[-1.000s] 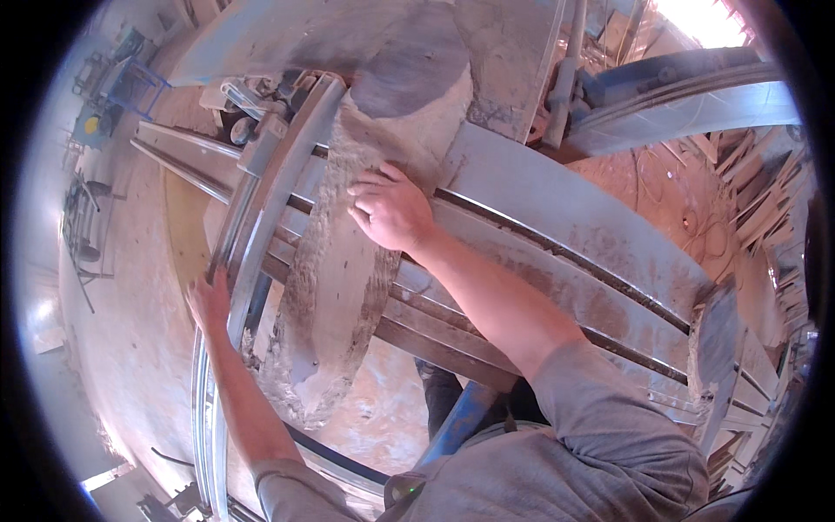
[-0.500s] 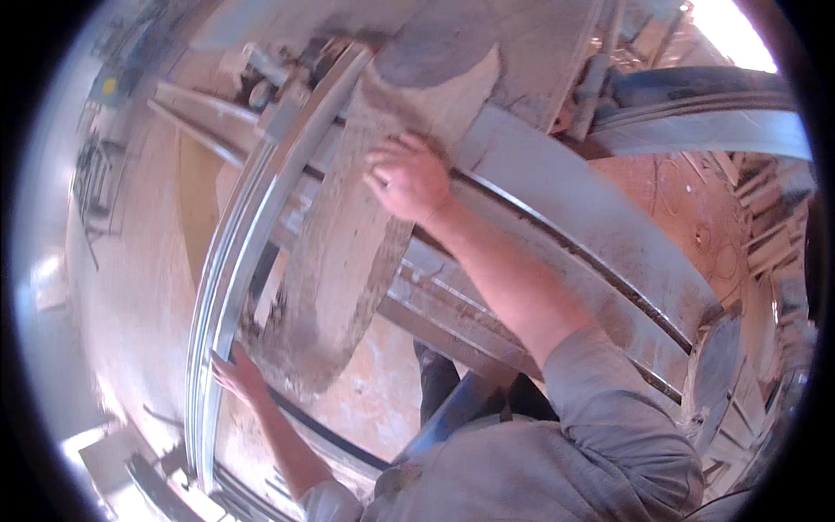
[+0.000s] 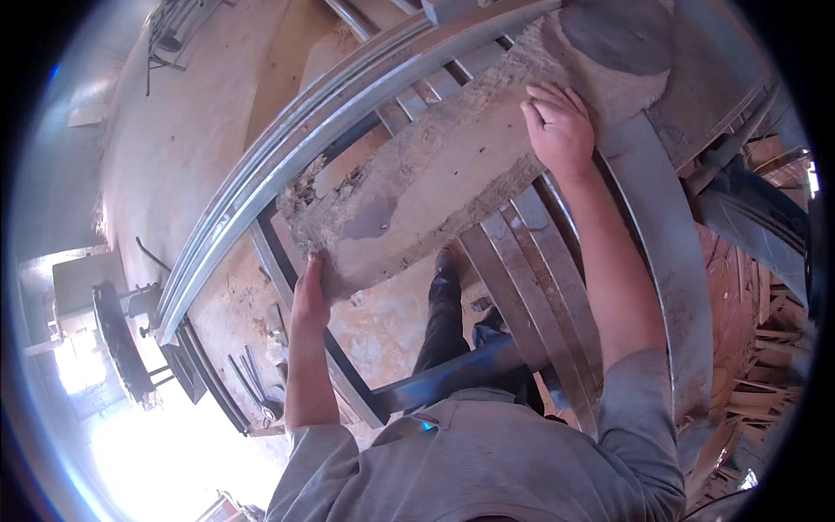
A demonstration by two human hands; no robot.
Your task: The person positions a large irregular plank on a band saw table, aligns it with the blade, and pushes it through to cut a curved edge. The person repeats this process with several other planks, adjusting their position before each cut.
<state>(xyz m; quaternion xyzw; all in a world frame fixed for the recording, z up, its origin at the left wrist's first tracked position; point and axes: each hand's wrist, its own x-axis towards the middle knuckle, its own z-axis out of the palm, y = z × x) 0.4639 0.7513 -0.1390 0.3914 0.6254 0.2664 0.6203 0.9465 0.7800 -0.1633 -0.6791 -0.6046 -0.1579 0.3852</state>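
Observation:
A long rough-edged wood slab (image 3: pixel 444 178) lies slantwise across a metal frame, its flat face up, with crumbly bark along its edges and a dark patch near the left end. My left hand (image 3: pixel 311 291) grips the slab's near left end, some of its fingers hidden at the edge. Toward the far right end, my right hand (image 3: pixel 561 126) rests on the slab's upper face, fingers stretched out and thumb apart. A dark grey rounded piece (image 3: pixel 619 33) overlaps the slab's far end.
Beyond the slab runs a long metal rail (image 3: pixel 252 174). Metal crossbars (image 3: pixel 539 270) and a broad grey plate (image 3: pixel 670 261) lie to the right. A blue beam (image 3: pixel 452 374) stands before my legs. Wood scraps (image 3: pixel 770 391) are piled at the far right.
My left hand has moved from the metal rail to the slab's near end. My right hand stays on the slab. The view has turned, so the slab now slants more sideways.

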